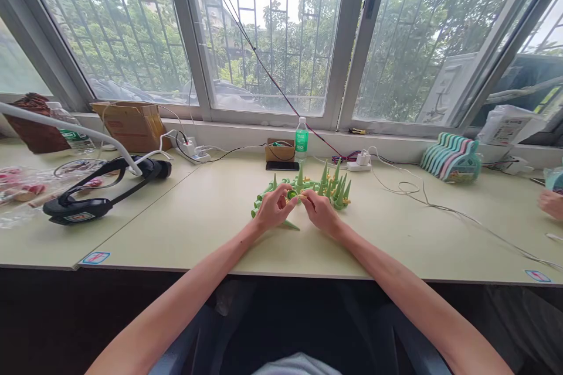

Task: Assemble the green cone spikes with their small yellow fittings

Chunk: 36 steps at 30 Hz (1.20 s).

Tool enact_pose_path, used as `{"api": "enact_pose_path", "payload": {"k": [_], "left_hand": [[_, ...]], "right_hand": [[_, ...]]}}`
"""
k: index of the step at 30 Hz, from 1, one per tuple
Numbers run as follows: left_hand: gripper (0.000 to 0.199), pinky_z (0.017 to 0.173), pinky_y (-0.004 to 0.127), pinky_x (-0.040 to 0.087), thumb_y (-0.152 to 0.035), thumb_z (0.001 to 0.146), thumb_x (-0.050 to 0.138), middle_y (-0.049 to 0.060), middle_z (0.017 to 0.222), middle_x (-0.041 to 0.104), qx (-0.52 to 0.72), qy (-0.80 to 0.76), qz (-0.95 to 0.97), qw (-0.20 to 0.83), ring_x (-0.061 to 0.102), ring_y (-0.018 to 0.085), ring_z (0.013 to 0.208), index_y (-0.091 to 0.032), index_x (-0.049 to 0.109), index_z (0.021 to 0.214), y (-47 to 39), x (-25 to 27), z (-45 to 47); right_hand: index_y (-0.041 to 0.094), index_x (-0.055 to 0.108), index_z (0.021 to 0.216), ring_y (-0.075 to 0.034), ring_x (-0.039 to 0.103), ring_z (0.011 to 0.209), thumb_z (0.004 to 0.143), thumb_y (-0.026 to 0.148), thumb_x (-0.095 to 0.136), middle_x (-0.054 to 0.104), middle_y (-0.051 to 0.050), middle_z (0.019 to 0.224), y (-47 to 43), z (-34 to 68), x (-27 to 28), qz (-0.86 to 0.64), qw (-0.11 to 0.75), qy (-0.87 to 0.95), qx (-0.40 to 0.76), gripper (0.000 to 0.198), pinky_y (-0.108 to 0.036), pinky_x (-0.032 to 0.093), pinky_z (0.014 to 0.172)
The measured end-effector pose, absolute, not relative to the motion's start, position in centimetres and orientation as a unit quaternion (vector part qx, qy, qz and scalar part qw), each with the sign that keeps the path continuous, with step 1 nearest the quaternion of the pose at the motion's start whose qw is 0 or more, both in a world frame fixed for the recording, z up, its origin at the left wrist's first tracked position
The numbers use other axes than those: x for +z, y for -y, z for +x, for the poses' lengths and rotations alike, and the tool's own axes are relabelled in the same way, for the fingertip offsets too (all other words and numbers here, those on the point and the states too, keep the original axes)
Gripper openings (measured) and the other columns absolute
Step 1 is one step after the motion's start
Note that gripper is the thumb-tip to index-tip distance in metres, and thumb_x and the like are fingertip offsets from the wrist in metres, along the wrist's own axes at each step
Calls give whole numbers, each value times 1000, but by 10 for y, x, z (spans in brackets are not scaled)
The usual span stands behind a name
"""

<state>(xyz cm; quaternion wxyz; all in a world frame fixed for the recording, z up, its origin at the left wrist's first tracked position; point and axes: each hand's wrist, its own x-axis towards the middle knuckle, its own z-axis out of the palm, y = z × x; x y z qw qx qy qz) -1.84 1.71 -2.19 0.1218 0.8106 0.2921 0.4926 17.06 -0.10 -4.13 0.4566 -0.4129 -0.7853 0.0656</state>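
My left hand (276,208) is closed on a small round green plastic piece (292,194) with a hollow, darker inside. My right hand (323,212) meets it, thumb and finger pinched on a small yellowish piece (301,197) at the green part's edge; its exact shape is too small to tell. Behind and around both hands lie several green plastic parts (259,202). Pointed green cones (339,190) stand upright to the right, with small yellow bits among them. One loose green cone (291,225) lies flat on the table just below my left hand.
On the table (211,234), a phone (282,166), a small cardboard box (280,151) and a green-labelled bottle (301,139) stand behind the parts. A black headset (105,193) lies left. White cables (440,208) and pastel plastic pieces (453,158) are right. Another person's hand (550,204) shows far right.
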Motion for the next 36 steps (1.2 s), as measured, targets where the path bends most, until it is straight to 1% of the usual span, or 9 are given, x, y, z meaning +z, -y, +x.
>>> {"api": "enact_pose_path", "payload": {"k": [7, 12, 18, 24, 26, 28, 31, 34, 36], "left_hand": [[16, 47, 18, 37, -38, 95, 50, -9, 55, 46, 494, -301, 805, 132, 43, 7, 42, -22, 51, 94, -17, -22, -18], [24, 47, 19, 36, -39, 102, 37, -7, 52, 47, 489, -292, 809, 146, 44, 8, 41, -21, 51, 94, -15, -20, -19], [30, 46, 21, 34, -45, 104, 33, -6, 53, 48, 491, -291, 805, 165, 45, 10, 41, -20, 49, 97, -16, -20, -19], [35, 55, 25, 42, -46, 105, 29, -5, 54, 48, 487, -312, 797, 173, 51, 12, 46, -20, 51, 95, -16, -20, -20], [38, 57, 26, 43, -46, 105, 28, -4, 54, 50, 484, -319, 797, 168, 51, 12, 47, -20, 52, 90, -17, -19, -20], [46, 56, 27, 42, -47, 105, 25, -3, 53, 51, 486, -318, 799, 155, 50, 13, 48, -20, 52, 80, -17, -18, -19], [55, 54, 29, 39, -51, 104, 25, 0, 51, 52, 494, -315, 799, 138, 48, 13, 48, -20, 47, 65, -17, -17, -19], [62, 53, 29, 39, -54, 104, 25, 1, 50, 52, 494, -321, 794, 150, 47, 13, 48, -19, 42, 56, -18, -17, -18], [66, 54, 29, 40, -56, 103, 22, 2, 49, 52, 492, -330, 787, 172, 47, 13, 48, -19, 43, 52, -19, -18, -18]], "right_hand": [[22, 54, 91, -14, 48, 53, 102, 37, 37, 52, 2, 63, 3, 170, -38, -414, 453, 788, 58, 25, -23, 36, 57], [22, 55, 91, -14, 47, 52, 102, 39, 37, 51, 3, 61, 2, 171, -40, -410, 457, 788, 47, 26, -23, 36, 56], [21, 59, 94, -14, 52, 55, 102, 38, 37, 59, 0, 67, 2, 170, -41, -394, 470, 789, 24, 29, -23, 39, 58], [20, 64, 101, -16, 61, 64, 103, 36, 40, 70, -6, 82, 2, 170, -42, -370, 484, 793, 0, 29, -25, 45, 63], [21, 64, 102, -17, 63, 66, 103, 35, 40, 72, -7, 85, 2, 170, -42, -369, 485, 793, -5, 28, -25, 47, 64], [21, 65, 103, -17, 64, 68, 103, 34, 40, 73, -7, 87, 2, 170, -43, -371, 485, 792, -11, 28, -26, 48, 65], [21, 65, 103, -17, 65, 69, 103, 33, 40, 74, -8, 89, 2, 170, -42, -372, 485, 791, -19, 28, -26, 48, 66], [21, 66, 103, -17, 65, 68, 103, 32, 40, 73, -7, 85, 2, 170, -41, -368, 489, 791, -30, 28, -25, 48, 65], [21, 66, 103, -16, 65, 66, 103, 32, 40, 73, -7, 83, 3, 169, -41, -362, 494, 790, -37, 28, -25, 47, 63]]}}
